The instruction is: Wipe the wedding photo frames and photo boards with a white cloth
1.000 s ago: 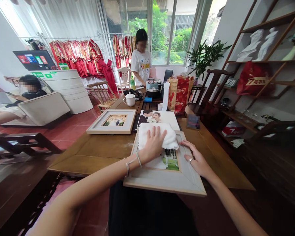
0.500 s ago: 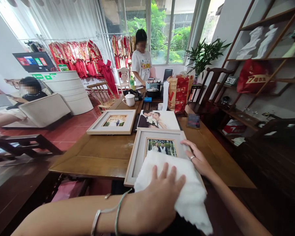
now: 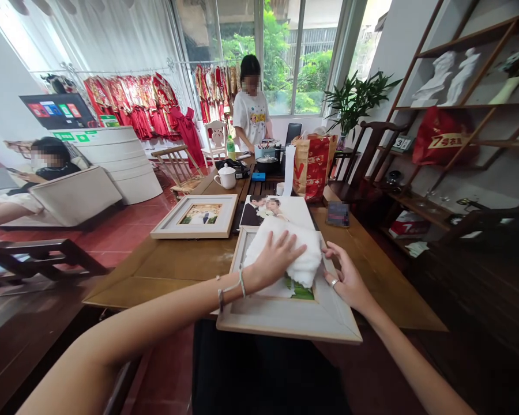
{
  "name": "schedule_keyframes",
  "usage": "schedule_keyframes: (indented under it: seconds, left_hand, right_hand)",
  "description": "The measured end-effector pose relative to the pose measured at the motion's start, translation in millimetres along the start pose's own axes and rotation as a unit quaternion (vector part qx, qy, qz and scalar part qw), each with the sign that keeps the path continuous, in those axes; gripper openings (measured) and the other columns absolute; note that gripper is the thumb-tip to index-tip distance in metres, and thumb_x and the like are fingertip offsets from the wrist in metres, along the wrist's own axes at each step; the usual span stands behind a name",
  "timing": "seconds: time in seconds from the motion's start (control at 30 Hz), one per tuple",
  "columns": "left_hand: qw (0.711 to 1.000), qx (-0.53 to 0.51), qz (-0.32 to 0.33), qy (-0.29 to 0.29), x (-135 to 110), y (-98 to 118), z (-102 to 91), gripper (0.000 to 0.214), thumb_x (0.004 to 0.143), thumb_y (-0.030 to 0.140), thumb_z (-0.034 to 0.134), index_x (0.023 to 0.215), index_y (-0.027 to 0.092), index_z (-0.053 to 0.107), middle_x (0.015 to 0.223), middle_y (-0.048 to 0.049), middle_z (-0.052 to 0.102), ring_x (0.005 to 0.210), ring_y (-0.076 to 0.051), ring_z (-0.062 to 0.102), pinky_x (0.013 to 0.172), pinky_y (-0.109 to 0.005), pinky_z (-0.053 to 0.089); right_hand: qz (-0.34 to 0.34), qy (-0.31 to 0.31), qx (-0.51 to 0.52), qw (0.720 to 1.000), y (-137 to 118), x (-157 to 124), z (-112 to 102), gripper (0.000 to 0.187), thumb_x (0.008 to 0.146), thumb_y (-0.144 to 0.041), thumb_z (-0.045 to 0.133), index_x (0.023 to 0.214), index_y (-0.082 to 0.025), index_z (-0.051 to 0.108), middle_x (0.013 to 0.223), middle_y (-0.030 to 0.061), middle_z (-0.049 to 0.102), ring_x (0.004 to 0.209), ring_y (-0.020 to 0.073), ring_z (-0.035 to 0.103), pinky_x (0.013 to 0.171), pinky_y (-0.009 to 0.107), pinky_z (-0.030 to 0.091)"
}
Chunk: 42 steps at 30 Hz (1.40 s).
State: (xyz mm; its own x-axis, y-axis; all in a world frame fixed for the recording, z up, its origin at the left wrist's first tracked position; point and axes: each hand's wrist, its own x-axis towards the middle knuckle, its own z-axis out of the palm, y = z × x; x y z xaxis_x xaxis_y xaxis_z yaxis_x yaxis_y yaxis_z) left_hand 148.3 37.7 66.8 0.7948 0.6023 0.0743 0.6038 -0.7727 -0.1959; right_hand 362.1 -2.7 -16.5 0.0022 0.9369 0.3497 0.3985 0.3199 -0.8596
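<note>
My left hand [image 3: 279, 256] lies with fingers spread on a white cloth [image 3: 307, 248], pressing it against the upper part of a pale wooden picture frame [image 3: 288, 328]. The cloth covers most of the framed photo; a green strip [image 3: 301, 290] of it shows below. With my right hand [image 3: 348, 279] I grip the frame's right edge, fingers curled at its border. The near end of the frame juts past the table edge over my lap. Beyond it lies a large wedding photo print [image 3: 253, 212], partly covered by the cloth. A second picture frame [image 3: 194, 233] rests to the left.
On the wooden table [image 3: 125, 282] stand a lidded white cup [image 3: 226, 177], a red and brown paper bag [image 3: 313, 167] and a small dark block [image 3: 338, 213]. A person [image 3: 251, 112] stands at the far end. Another sits on a sofa [image 3: 80, 193] at left.
My left hand has pushed the cloth away from me to the frame's far part, uncovering its near border. My right hand stays at the right edge.
</note>
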Motion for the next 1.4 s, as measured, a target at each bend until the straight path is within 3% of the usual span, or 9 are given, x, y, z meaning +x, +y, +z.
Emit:
schedule_keyframes:
  seconds: [0.17, 0.3, 0.47, 0.63, 0.77, 0.87, 1.1, 1.27, 1.4]
  left_hand:
    - [0.996, -0.013, 0.088, 0.001, 34.2, -28.2, 5.4, 0.073, 0.076, -0.008, 0.036, 0.142, 0.02, 0.023, 0.15, -0.0104, 0.023, 0.139, -0.026, 0.015, 0.106, -0.049, 0.023]
    - [0.995, -0.039, 0.087, -0.026, 36.0, -26.3, -0.1, 0.067, 0.076, -0.003, 0.039, 0.139, 0.018, 0.029, 0.149, -0.009, 0.028, 0.138, -0.026, 0.016, 0.106, -0.049, 0.025]
    - [0.991, -0.092, 0.07, -0.065, -7.6, 11.9, -18.4, 0.05, 0.08, 0.013, 0.045, 0.13, 0.012, 0.04, 0.139, -0.014, 0.041, 0.129, -0.031, 0.033, 0.097, -0.048, 0.039]
    - [0.975, -0.186, 0.103, -0.061, -60.2, 70.9, -46.5, 0.058, 0.079, 0.02, 0.05, 0.134, 0.007, 0.034, 0.132, -0.0167, 0.046, 0.124, -0.031, 0.04, 0.101, -0.046, 0.037]
    - [0.975, -0.157, 0.155, -0.028, -75.8, 98.1, -50.6, 0.055, 0.081, 0.026, 0.055, 0.132, 0.01, 0.038, 0.135, -0.0162, 0.044, 0.127, -0.034, 0.037, 0.101, -0.049, 0.036]
    - [0.991, -0.091, 0.089, -0.027, -74.7, 103.7, -44.3, 0.045, 0.088, 0.021, 0.046, 0.131, 0.009, 0.04, 0.135, -0.0194, 0.044, 0.125, -0.037, 0.041, 0.095, -0.055, 0.04]
    - [0.99, 0.018, -0.113, -0.079, -40.7, 71.5, -24.5, 0.047, 0.088, 0.01, 0.044, 0.135, 0.006, 0.039, 0.134, -0.0255, 0.045, 0.124, -0.038, 0.043, 0.093, -0.055, 0.042]
    - [0.993, 0.038, -0.113, -0.011, 2.3, 24.8, -3.3, 0.054, 0.085, 0.003, 0.043, 0.137, 0.009, 0.033, 0.143, -0.0226, 0.034, 0.133, -0.035, 0.029, 0.102, -0.056, 0.031]
    - [0.995, 0.027, -0.1, -0.008, 22.0, 7.5, -1.4, 0.053, 0.083, 0.002, 0.042, 0.135, 0.007, 0.033, 0.142, -0.0237, 0.033, 0.135, -0.034, 0.025, 0.103, -0.055, 0.03]
  right_hand:
    - [0.001, 0.003, -0.018, 1.0, -3.6, 1.3, 1.3, 0.056, 0.079, -0.021, 0.049, 0.132, -0.026, 0.033, 0.113, 0.009, 0.045, 0.115, 0.025, 0.044, 0.08, 0.036, 0.051]
    - [-0.024, 0.02, -0.034, 0.999, -5.9, 2.3, 2.4, 0.044, 0.087, -0.027, 0.041, 0.13, -0.025, 0.036, 0.115, 0.0085, 0.049, 0.116, 0.024, 0.044, 0.101, 0.046, 0.035]
    - [-0.038, 0.025, -0.024, 0.999, -2.2, 2.1, 0.8, 0.043, 0.088, -0.035, 0.042, 0.129, -0.025, 0.037, 0.12, 0.0093, 0.049, 0.12, 0.0251, 0.043, 0.106, 0.046, 0.029]
    - [-0.03, 0.013, -0.003, 0.999, -4.5, 1.3, 0.8, 0.037, 0.089, -0.041, 0.04, 0.122, -0.026, 0.043, 0.121, 0.0086, 0.051, 0.124, 0.025, 0.042, 0.108, 0.044, 0.028]
    - [0.006, 0.019, -0.02, 1.0, -10.7, 1.9, 3.2, 0.037, 0.088, -0.043, 0.041, 0.12, -0.026, 0.045, 0.122, 0.009, 0.051, 0.125, 0.0252, 0.042, 0.106, 0.044, 0.031]
    - [0.012, 0.017, -0.026, 0.999, -11.0, 2.4, 4.5, 0.037, 0.087, -0.043, 0.042, 0.12, -0.025, 0.044, 0.124, 0.0093, 0.051, 0.124, 0.0251, 0.042, 0.104, 0.044, 0.034]
    - [-0.008, 0.015, -0.033, 0.999, -12.2, 0.5, 4.3, 0.036, 0.086, -0.037, 0.047, 0.12, -0.026, 0.045, 0.122, 0.0084, 0.052, 0.121, 0.0244, 0.045, 0.102, 0.043, 0.036]
    - [0.013, 0.003, -0.046, 0.999, -14.4, 0.1, 4.5, 0.045, 0.082, -0.034, 0.051, 0.125, -0.025, 0.043, 0.119, 0.009, 0.053, 0.115, 0.0255, 0.049, 0.093, 0.042, 0.043]
    - [0.011, 0.005, -0.037, 0.999, -10.7, 1.3, 5.5, 0.046, 0.08, -0.03, 0.051, 0.126, -0.025, 0.043, 0.119, 0.0088, 0.053, 0.113, 0.0246, 0.05, 0.091, 0.041, 0.045]
